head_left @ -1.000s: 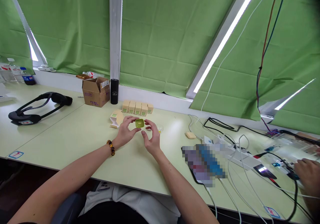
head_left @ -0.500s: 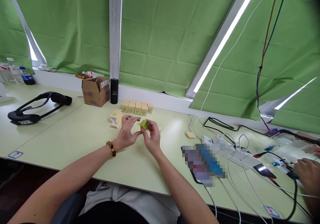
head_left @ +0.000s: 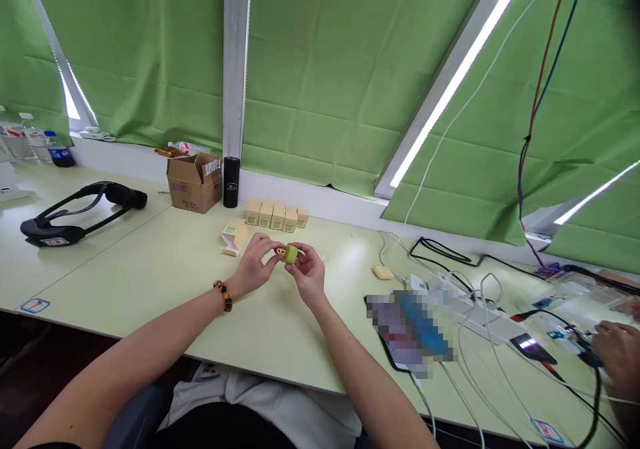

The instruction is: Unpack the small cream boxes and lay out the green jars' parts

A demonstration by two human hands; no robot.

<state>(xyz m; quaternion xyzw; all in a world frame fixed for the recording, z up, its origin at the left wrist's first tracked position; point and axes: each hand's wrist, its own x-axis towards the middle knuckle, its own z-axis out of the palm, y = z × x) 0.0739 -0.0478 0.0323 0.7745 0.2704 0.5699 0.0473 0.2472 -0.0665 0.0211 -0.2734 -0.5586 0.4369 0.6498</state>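
The right hand (head_left: 309, 273) grips the green case (head_left: 291, 255), seemingly to steady the pale loop (head_left: 281, 251) the left hand (head_left: 255, 263) pinches.

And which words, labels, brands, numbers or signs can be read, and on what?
None reads clearly; too small or blurred are:
Carton: purple print, label
Black cup: white print
Small boxes: green labels
Blue-capped bottle: label
Clear bottles: red print
Table stickers: marks
Headset: sticker
White cloth: dark print

An open cardboard box (head_left: 193, 194) stands between a black headset (head_left: 54, 231) and dark tumbler (head_left: 231, 183).
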